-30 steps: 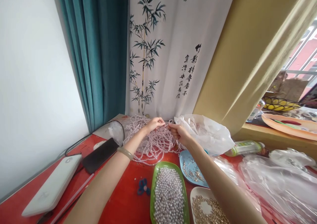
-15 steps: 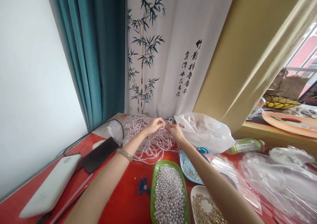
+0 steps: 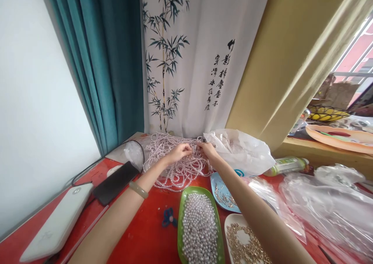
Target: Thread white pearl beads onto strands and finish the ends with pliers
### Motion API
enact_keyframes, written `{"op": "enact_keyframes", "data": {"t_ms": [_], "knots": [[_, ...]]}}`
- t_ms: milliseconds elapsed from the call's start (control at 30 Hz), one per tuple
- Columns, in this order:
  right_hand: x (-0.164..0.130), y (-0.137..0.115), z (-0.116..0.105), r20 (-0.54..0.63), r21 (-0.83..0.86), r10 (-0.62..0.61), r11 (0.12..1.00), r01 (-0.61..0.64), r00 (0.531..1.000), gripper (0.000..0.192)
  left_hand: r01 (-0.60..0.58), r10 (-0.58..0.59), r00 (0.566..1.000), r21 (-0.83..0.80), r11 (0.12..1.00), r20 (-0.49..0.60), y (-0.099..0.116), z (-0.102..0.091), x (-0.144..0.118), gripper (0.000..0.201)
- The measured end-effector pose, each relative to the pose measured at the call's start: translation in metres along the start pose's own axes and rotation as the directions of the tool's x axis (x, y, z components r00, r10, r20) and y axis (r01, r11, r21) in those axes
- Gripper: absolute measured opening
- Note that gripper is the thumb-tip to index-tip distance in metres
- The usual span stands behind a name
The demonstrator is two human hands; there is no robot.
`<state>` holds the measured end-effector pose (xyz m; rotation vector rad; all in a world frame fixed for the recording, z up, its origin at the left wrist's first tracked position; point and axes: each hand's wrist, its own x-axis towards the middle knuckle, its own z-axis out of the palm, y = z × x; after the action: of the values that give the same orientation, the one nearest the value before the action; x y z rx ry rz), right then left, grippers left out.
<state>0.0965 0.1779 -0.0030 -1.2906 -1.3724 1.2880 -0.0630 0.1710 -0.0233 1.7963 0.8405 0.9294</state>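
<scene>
- Green tray (image 3: 181, 221) of loose pearls, nearest the viewer, below both forearms: a dropped elbow could tip it and scatter pearls over the red table (image 3: 140, 233).
- Blue dish (image 3: 217, 186) of small metal findings, just under the right forearm: liable to be swept aside.
- Left hand (image 3: 178, 152) and right hand (image 3: 207, 149): fingertips of both pinched together on strands of the beaded-string pile (image 3: 175, 165), which lies under and around the fingers. A hard pull could tangle or snap a strand.
- Plastic bag (image 3: 244, 151), touching the right of the fingers: may snag strands.
</scene>
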Motion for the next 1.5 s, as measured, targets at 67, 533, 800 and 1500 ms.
{"op": "enact_keyframes", "data": {"t_ms": [67,533,800,1500], "knots": [[-0.004,-0.004,0.000,0.026,0.051,0.051,0.997,-0.053,0.998,0.026,0.100,-0.100,0.994,-0.012,0.995,-0.040,-0.003,-0.005,-0.003,0.022],[-0.012,-0.016,0.000,0.162,0.245,0.165,0.948,-0.202,0.973,0.023,0.164,-0.164,0.986,0.001,0.986,-0.004,0.010,0.013,-0.006,0.018],[-0.001,-0.007,-0.022,0.139,0.290,0.176,0.933,-0.211,0.974,0.026,0.156,-0.170,0.985,0.233,0.960,0.041,-0.027,-0.018,-0.022,0.010],[-0.023,0.010,-0.039,0.092,-0.353,-0.046,0.933,0.076,0.995,0.031,0.215,-0.218,0.932,-0.042,0.976,-0.290,-0.054,-0.028,-0.042,0.029]]}}
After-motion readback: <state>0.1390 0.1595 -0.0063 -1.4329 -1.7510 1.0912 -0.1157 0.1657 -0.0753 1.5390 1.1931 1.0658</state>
